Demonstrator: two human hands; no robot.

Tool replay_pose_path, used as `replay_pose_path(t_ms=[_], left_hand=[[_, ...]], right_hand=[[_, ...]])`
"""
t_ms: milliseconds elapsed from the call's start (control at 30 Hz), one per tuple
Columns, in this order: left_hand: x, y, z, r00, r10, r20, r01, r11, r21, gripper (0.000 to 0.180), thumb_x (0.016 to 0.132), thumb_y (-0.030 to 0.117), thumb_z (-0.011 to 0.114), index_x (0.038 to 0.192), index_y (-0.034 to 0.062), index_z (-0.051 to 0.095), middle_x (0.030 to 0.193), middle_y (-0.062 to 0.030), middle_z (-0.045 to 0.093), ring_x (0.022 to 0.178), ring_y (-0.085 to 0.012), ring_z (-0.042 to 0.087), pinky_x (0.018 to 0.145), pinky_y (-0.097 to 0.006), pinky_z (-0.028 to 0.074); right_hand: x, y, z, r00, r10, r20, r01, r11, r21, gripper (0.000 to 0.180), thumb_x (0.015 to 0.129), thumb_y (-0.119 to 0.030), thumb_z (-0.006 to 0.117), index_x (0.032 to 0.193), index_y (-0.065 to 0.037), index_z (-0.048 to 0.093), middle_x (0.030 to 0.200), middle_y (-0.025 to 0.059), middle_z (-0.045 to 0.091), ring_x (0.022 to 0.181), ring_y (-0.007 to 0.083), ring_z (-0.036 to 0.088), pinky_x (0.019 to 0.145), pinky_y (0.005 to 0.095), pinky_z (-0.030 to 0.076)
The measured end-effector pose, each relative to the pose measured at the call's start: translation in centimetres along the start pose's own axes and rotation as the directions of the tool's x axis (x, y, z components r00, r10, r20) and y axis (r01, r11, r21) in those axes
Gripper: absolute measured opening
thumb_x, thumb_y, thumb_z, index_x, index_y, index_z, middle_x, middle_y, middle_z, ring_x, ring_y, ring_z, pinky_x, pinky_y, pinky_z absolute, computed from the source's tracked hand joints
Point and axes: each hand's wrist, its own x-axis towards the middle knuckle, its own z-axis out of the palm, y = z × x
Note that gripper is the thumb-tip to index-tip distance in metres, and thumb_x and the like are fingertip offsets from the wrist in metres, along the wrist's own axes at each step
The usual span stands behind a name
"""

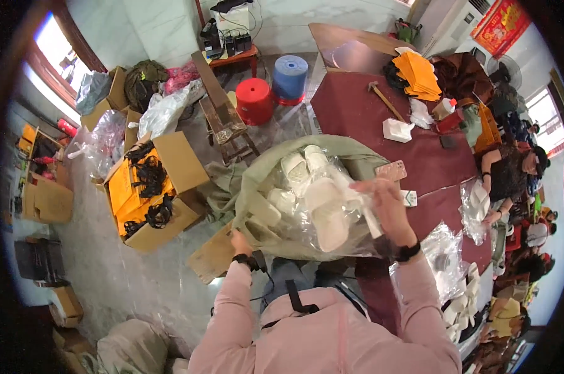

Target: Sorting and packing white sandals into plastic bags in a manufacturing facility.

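In front of me a pale green sack (266,163) stands with its mouth spread wide. White slippers (327,218) in clear plastic bags lie in it. My right hand (391,209) is over the sack's right side, its fingers closed on a clear plastic bag (360,201) by the largest slipper; motion blurs it slightly. At the sack's lower left rim is my left hand (241,242), fingers curled beside a tan board (211,254). What it grips, if anything, is hidden. Both wrists wear black bands.
To the left, an open carton (181,163) holds orange packets with black straps. A maroon-covered table (350,103) on the right bears a hammer (386,101), a phone (391,170) and plastic bags. Red (254,101) and blue (290,78) stools stand behind. Another person (512,171) works at the right.
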Motion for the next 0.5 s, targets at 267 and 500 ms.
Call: replay_pose_path(t_ms=[267, 500], left_hand=[[-9.4, 7.4, 1.6, 0.889, -0.132, 0.439, 0.196, 0.975, -0.103, 0.054, 0.088, 0.046, 0.030, 0.122, 0.0068, 0.043, 0.120, -0.0092, 0.049, 0.107, -0.0310, 0.048, 0.091, -0.047, 0.038], [-11.3, 8.5, 1.3, 0.840, -0.121, 0.529, 0.200, 0.975, -0.095, 0.051, 0.087, 0.042, 0.030, 0.122, 0.0084, 0.044, 0.124, -0.0085, 0.047, 0.113, -0.0292, 0.045, 0.095, -0.045, 0.035]], right_hand=[[2.9, 15.2, 2.9, 0.912, 0.047, 0.407, 0.301, 0.596, -0.744, 0.019, 0.085, -0.015, 0.045, 0.095, -0.003, 0.056, 0.088, 0.0136, 0.057, 0.084, 0.0280, 0.056, 0.078, 0.0356, 0.043], [-3.8, 19.2, 4.5, 0.903, 0.324, 0.281, 0.112, 0.453, -0.884, 0.030, 0.075, -0.018, 0.051, 0.101, -0.004, 0.054, 0.099, 0.0170, 0.054, 0.088, 0.0350, 0.055, 0.074, 0.0426, 0.043]])
